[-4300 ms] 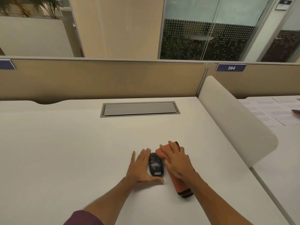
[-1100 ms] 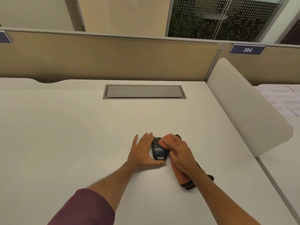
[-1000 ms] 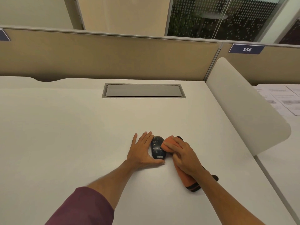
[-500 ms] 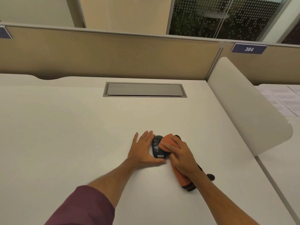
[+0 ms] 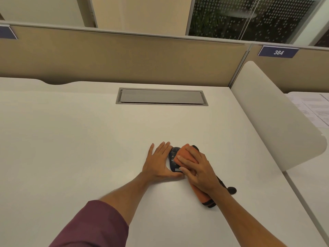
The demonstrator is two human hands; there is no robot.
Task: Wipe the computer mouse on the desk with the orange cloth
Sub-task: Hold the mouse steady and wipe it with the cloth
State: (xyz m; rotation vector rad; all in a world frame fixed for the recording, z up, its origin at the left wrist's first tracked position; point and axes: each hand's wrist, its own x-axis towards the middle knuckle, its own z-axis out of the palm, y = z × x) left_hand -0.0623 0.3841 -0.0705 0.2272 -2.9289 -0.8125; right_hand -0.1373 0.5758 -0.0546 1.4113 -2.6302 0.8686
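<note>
A dark computer mouse (image 5: 172, 158) lies on the white desk (image 5: 71, 148), with a small white label at its near end. My left hand (image 5: 159, 162) lies flat against the mouse's left side, fingers spread, thumb along its near end. My right hand (image 5: 198, 169) presses the orange cloth (image 5: 184, 154) onto the right and top of the mouse. The cloth's dark-edged tail (image 5: 206, 200) trails out under my right wrist toward me. Most of the mouse's right half is hidden by the cloth.
A grey cable hatch (image 5: 161, 96) is set into the desk further back. A tan partition (image 5: 124, 57) closes the far edge. A white curved divider (image 5: 277, 113) stands at the right, with printed papers (image 5: 313, 109) on the neighbouring desk beyond it.
My right hand with the cloth has slid left over the mouse and back toward me, covering more of it than a second ago. My left hand has stayed in place.
</note>
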